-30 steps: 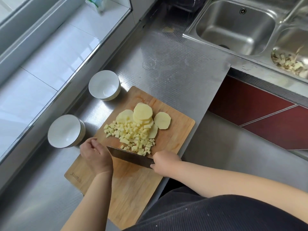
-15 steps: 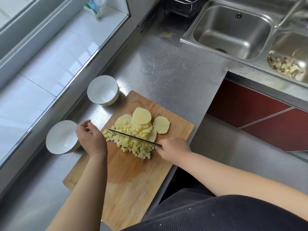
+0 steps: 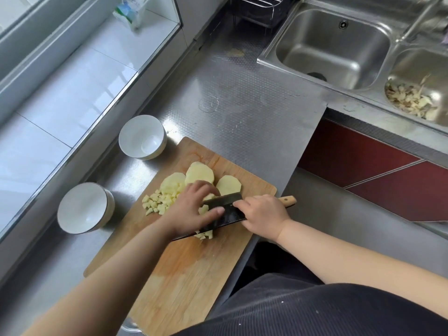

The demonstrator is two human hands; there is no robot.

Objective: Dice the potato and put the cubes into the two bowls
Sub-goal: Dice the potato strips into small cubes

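Two hands are working on the board [image 3: 184, 270]: right hand [image 3: 263, 215] is gripping the knife [image 3: 228, 213], left hand [image 3: 191, 209] is lying flat on cubes [image 3: 157, 204] (bowls [image 3: 85, 207] beside).

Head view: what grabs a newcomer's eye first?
Mid-frame, the cleaver lies tilted over pale potato cubes on the wooden cutting board; the right hand grips its handle and the left hand touches the blade. Two white bowls stand left of the board, no cubes in them. Peelings fill the sink basin far right.
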